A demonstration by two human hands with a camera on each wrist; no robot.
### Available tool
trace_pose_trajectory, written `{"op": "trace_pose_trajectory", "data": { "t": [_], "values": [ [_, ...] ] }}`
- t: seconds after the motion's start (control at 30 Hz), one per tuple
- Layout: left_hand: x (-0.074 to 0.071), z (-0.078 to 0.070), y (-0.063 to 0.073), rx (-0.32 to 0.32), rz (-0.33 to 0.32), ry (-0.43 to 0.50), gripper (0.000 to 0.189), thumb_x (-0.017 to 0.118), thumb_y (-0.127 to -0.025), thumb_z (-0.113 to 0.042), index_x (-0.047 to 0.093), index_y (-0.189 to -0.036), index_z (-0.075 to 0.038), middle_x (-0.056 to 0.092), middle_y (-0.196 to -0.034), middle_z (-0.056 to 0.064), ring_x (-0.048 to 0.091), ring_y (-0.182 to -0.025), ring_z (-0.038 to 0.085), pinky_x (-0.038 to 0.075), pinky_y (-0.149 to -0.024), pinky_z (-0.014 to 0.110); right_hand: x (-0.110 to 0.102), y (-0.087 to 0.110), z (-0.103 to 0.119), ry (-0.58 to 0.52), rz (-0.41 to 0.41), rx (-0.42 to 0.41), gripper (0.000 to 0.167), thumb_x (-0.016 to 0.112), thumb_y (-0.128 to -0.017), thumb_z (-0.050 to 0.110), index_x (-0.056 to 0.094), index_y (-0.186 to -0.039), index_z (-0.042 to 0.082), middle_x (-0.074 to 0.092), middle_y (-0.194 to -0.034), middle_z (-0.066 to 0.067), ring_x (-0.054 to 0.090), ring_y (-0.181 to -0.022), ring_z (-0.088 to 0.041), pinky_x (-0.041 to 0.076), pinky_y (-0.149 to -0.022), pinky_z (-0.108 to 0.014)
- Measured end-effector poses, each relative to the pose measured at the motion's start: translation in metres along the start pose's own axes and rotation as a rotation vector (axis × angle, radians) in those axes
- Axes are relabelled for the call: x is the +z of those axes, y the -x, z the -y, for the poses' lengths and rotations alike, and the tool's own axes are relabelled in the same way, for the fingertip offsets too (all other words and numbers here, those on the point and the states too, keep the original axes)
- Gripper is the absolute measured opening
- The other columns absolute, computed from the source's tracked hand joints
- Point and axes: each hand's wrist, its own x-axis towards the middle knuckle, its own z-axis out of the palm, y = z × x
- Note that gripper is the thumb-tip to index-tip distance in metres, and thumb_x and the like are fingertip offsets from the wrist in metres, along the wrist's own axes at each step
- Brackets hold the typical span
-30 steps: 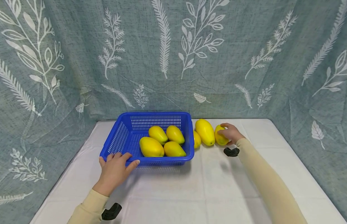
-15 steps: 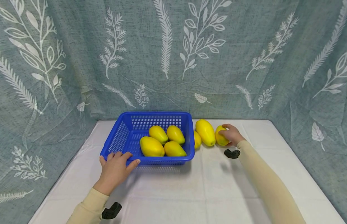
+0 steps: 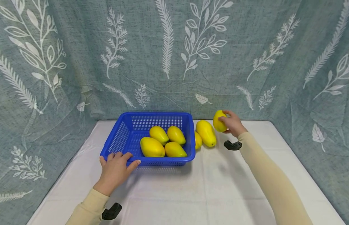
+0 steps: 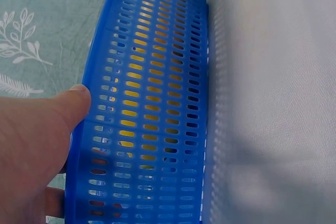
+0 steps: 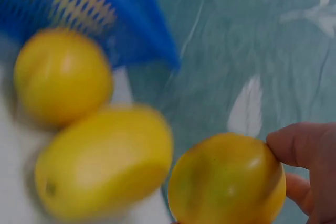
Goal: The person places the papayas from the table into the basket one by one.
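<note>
In the head view, my right hand [image 3: 233, 124] grips a yellow mango [image 3: 219, 121] and holds it raised above the table at the back right. The right wrist view shows the thumb and a finger against the side of this mango [image 5: 228, 182]. My left hand [image 3: 115, 170] holds the near left rim of a blue plastic basket [image 3: 163, 161], thumb outside and fingers over the edge. Several yellow mangoes [image 3: 152, 147] lie in the right part of the basket. Right of it rest a long yellow fruit [image 3: 206, 133] and another mango [image 3: 198, 140], partly hidden by the basket wall.
A white cloth [image 3: 174, 193] covers the table. Behind and at both sides hangs a grey-green curtain [image 3: 174, 93] with a white leaf pattern. The slotted basket wall stands between the left hand and the mangoes inside.
My right hand has lifted the mango off the table, moving up and slightly left. The left hand and the basket have stayed in place.
</note>
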Motion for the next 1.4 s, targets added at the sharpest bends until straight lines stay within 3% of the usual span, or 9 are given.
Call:
{"op": "trace_pose_trajectory", "data": {
  "t": [0.37, 0.57, 0.7, 0.9, 1.2, 1.4],
  "values": [
    [0.0, 0.0, 0.0, -0.001, 0.007, -0.005, 0.048, 0.063, -0.099, -0.043, 0.07, -0.123, -0.002, 0.066, -0.117, 0.032, 0.051, -0.116, 0.062, 0.017, -0.1, 0.089, 0.067, 0.018, 0.06, -0.011, 0.117, -0.134, 0.061, 0.055, -0.104, 0.023, 0.032, -0.16, 0.021, 0.038, -0.16, -0.021, 0.054, -0.133, -0.041, 0.053, -0.102, -0.057],
    [0.003, 0.0, -0.001, -0.004, 0.013, -0.001, 0.049, 0.063, -0.099, -0.044, 0.07, -0.123, -0.002, 0.066, -0.118, 0.031, 0.051, -0.116, 0.061, 0.017, -0.101, 0.089, 0.112, 0.025, 0.068, 0.017, 0.203, -0.166, 0.058, 0.059, -0.102, 0.025, 0.038, -0.157, 0.022, 0.039, -0.158, -0.021, 0.055, -0.132, -0.039, 0.056, -0.097, -0.054],
    [0.005, 0.0, -0.001, -0.001, 0.011, 0.004, 0.048, 0.063, -0.099, -0.044, 0.07, -0.123, -0.003, 0.066, -0.118, 0.031, 0.051, -0.116, 0.062, 0.017, -0.1, 0.089, 0.135, 0.027, 0.063, 0.1, 0.236, -0.185, 0.057, 0.061, -0.102, 0.027, 0.042, -0.155, 0.022, 0.042, -0.158, -0.018, 0.058, -0.126, -0.034, 0.059, -0.09, -0.048],
    [0.005, 0.0, -0.001, 0.014, -0.011, 0.008, 0.047, 0.064, -0.099, -0.043, 0.07, -0.122, -0.003, 0.066, -0.116, 0.031, 0.052, -0.115, 0.061, 0.017, -0.1, 0.09, 0.152, 0.027, 0.057, 0.225, 0.276, -0.206, 0.056, 0.064, -0.1, 0.027, 0.046, -0.153, 0.022, 0.049, -0.153, -0.017, 0.06, -0.106, -0.028, 0.056, -0.072, -0.036],
    [0.002, 0.002, -0.001, 0.014, -0.028, 0.002, 0.047, 0.064, -0.098, -0.043, 0.071, -0.122, -0.003, 0.066, -0.114, 0.031, 0.052, -0.114, 0.061, 0.017, -0.1, 0.09, 0.167, 0.03, 0.06, 0.287, 0.296, -0.17, 0.056, 0.064, -0.1, 0.029, 0.046, -0.153, 0.023, 0.047, -0.157, -0.014, 0.059, -0.122, -0.032, 0.058, -0.08, -0.041],
    [-0.001, 0.002, -0.001, 0.007, -0.032, 0.012, 0.047, 0.065, -0.098, -0.042, 0.071, -0.122, -0.003, 0.066, -0.114, 0.031, 0.052, -0.115, 0.062, 0.017, -0.1, 0.09, 0.17, 0.03, 0.062, 0.27, 0.285, -0.156, 0.055, 0.063, -0.101, 0.028, 0.047, -0.153, 0.022, 0.047, -0.156, -0.016, 0.06, -0.126, -0.034, 0.06, -0.085, -0.046]
  ]
}}
